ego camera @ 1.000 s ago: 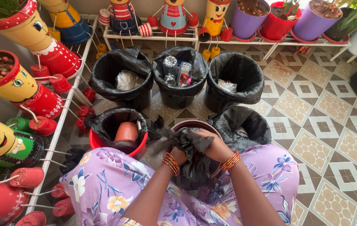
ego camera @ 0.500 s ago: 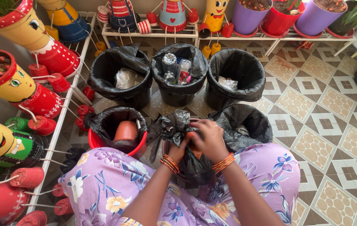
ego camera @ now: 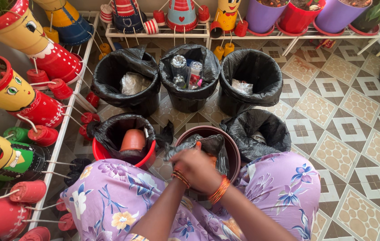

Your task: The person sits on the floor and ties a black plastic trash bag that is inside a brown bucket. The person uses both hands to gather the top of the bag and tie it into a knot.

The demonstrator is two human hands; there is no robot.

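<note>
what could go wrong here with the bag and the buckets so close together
Both hands bunch the loose black bag over the brown bucket; thin plastic may slip or tear on the rim. The red bucket with a terracotta pot stands close at the left elbow, so a wide pull could tip it. The lined bin to the right crowds that side.

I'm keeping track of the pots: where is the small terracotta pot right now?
In the head view, the small terracotta pot sits upside down in the bag-lined red bucket at lower left, just left of the brown bucket the hands work over.
</note>
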